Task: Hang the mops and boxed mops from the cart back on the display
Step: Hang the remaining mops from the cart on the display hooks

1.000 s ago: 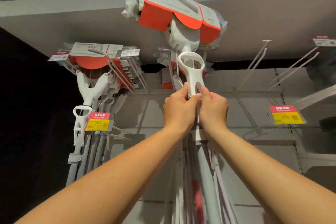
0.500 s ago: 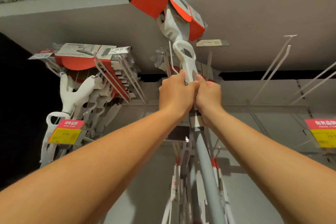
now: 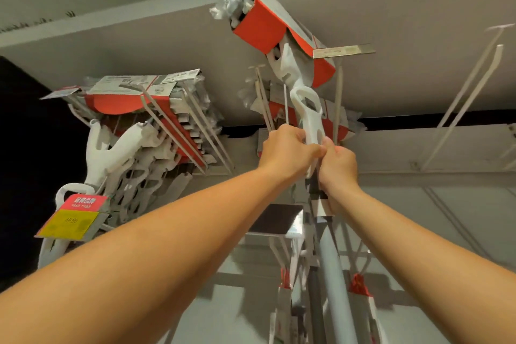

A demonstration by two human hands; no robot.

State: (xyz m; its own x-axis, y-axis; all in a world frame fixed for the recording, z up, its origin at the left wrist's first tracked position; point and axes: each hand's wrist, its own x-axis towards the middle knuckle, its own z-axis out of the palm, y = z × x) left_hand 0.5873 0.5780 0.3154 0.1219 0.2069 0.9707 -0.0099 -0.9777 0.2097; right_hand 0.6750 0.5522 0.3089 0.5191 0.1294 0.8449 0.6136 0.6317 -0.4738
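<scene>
I hold one mop (image 3: 308, 113) overhead by its white looped neck. Its head, in a red and white card sleeve (image 3: 268, 28) with clear plastic bunched at the end, tilts up to the left under the grey shelf. My left hand (image 3: 287, 152) grips the neck from the left. My right hand (image 3: 337, 165) grips it from the right, just below, where the grey pole (image 3: 333, 276) begins. The sleeve sits above the metal display hooks (image 3: 264, 98). Whether it hangs on one I cannot tell.
A row of several packed mops (image 3: 145, 131) hangs on hooks at the left, with a red and yellow price tag (image 3: 74, 216) in front. Bare long hooks (image 3: 469, 86) stick out at the right. More mops hang behind the pole, lower down (image 3: 360, 288).
Both hands have pushed the mop higher and a little right. Its head has swung up and tilted more steeply toward the shelf. The view has tipped further upward.
</scene>
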